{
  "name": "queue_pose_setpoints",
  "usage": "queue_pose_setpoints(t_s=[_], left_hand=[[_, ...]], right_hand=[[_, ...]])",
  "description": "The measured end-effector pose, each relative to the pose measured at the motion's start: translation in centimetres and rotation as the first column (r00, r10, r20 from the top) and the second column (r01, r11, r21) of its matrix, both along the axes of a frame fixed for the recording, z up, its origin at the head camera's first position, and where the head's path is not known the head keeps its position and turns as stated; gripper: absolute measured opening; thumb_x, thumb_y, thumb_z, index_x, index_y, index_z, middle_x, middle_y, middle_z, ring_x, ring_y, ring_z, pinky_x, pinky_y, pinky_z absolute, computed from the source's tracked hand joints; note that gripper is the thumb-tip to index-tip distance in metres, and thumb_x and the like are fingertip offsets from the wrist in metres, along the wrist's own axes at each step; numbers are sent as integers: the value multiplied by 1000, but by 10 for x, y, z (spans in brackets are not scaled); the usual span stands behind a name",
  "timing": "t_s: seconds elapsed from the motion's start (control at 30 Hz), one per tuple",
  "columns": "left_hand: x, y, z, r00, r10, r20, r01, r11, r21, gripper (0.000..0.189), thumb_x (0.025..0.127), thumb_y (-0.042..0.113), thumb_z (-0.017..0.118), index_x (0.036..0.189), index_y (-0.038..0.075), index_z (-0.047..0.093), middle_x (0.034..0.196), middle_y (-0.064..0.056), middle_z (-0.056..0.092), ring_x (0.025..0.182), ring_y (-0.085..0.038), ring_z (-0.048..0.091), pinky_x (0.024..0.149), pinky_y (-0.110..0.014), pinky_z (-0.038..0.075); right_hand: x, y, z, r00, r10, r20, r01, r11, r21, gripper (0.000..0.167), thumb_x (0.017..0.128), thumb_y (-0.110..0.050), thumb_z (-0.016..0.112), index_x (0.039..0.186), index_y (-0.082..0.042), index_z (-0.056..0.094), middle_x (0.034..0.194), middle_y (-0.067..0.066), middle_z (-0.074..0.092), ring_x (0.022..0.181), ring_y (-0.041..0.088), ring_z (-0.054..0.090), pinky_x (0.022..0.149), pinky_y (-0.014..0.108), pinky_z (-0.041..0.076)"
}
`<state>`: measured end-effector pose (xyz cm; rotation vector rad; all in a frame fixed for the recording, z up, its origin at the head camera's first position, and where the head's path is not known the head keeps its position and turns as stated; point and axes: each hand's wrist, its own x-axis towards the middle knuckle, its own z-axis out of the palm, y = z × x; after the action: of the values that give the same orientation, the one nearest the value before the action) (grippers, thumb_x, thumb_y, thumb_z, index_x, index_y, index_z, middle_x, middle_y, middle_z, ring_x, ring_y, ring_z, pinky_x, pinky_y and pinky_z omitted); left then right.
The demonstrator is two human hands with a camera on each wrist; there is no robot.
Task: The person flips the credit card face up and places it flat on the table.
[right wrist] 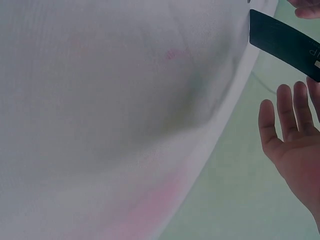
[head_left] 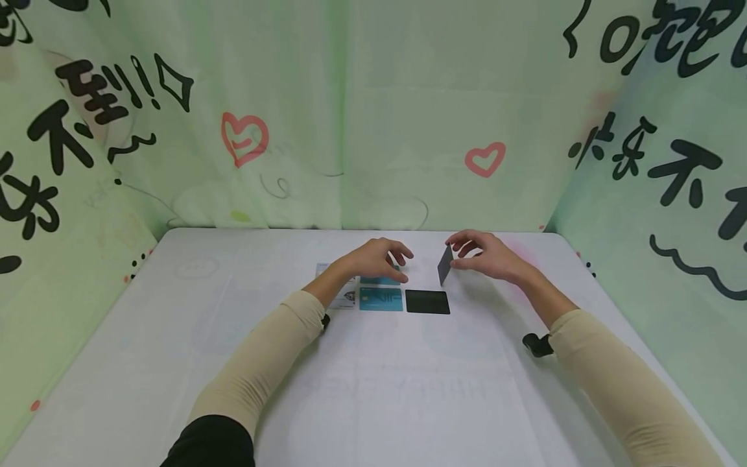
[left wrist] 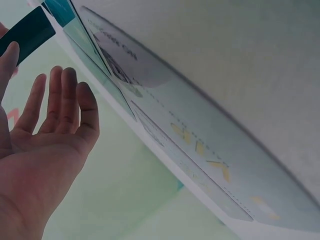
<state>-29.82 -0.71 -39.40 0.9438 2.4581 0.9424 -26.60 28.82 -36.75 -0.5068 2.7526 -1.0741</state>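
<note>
In the head view my right hand [head_left: 489, 257] pinches a dark card [head_left: 445, 266] between thumb and fingers, holding it upright over the table. The same dark card [right wrist: 284, 42] shows at the top right of the right wrist view. My left hand [head_left: 376, 261] hovers over the laid-out cards with its fingers loosely bent, apart from the dark card. Below it lie a blue card [head_left: 381, 299] with VIP lettering, another blue card [head_left: 379, 281] partly hidden by the hand, and a black card [head_left: 427, 302]. Pale cards [head_left: 344, 299] lie partly under my left wrist.
The cards lie in rows near the back of a white table [head_left: 362, 389]. Pale green curtains [head_left: 403, 117] with black writing and red hearts stand behind and on both sides. Dark wrist devices [head_left: 538, 345] sit on both wrists.
</note>
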Motion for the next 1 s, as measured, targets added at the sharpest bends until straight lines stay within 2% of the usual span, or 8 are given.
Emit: queue_pose_setpoints(t_s=[0.17,0.4,0.77,1.0], left_hand=[[1,-1,0,1000,-2,-1,2,1000,2,57,92,26,81,143,12,61,128,-9,69,115,-24,67,101,-37,53],[0,-2,0,1000,-6,5,6,1000,-3,58,92,25,81,144,11,61,130,-10,68,116,-25,67,101,-38,53],[-2,-4,-2,1000,-7,-7,7,1000,-10,57,92,26,81,144,12,61,127,-7,69,113,-23,67,100,-37,54],[-1,-4,-1,1000,0,5,0,1000,-12,57,93,25,80,144,12,61,127,-7,69,114,-22,67,100,-37,53]], right_hand=[[-2,-2,-9,999,13,-33,-11,999,45,50,91,-18,80,136,-6,61,123,16,64,115,33,61,97,44,50],[-3,-2,-22,999,21,-24,-19,998,67,53,89,-22,82,135,-7,62,120,14,64,113,30,61,95,43,52],[-5,-8,-28,999,44,-24,-42,996,83,55,87,-19,84,135,-4,60,120,14,65,111,30,61,89,36,53],[-5,-11,-29,998,61,-33,-58,994,95,57,86,-19,84,136,-5,59,127,12,66,114,31,63,90,39,54]])
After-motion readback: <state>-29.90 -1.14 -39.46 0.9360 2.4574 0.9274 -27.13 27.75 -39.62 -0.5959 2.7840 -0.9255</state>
